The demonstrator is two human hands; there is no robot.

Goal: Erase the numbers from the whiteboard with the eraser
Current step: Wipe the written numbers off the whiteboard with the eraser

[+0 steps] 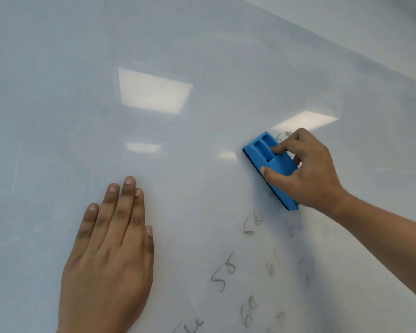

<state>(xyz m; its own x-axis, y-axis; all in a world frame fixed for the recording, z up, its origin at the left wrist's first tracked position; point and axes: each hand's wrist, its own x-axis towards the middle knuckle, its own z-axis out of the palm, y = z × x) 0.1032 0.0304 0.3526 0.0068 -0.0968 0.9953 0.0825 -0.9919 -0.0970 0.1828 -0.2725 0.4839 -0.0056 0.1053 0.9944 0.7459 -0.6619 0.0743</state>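
Glossy white whiteboard [178,44], bare across its left and upper reaches, with faint grey handwritten numbers [223,270] clustered toward the lower right edge. Left hand [108,255] flat, fingers together, holding nothing; right hand [308,169] clamped on blue plastic block eraser [269,164]. Eraser's long axis running diagonally, remaining numbers just below it, nearer the right hand.

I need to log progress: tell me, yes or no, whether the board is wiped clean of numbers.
No: faint numbers such as 55 remain on the whiteboard below the eraser.

The glossy whiteboard [154,44] bore faint grey numbers [223,271] at its near right; a blue eraser [277,169] and a flat left hand [108,255] pressed against it.
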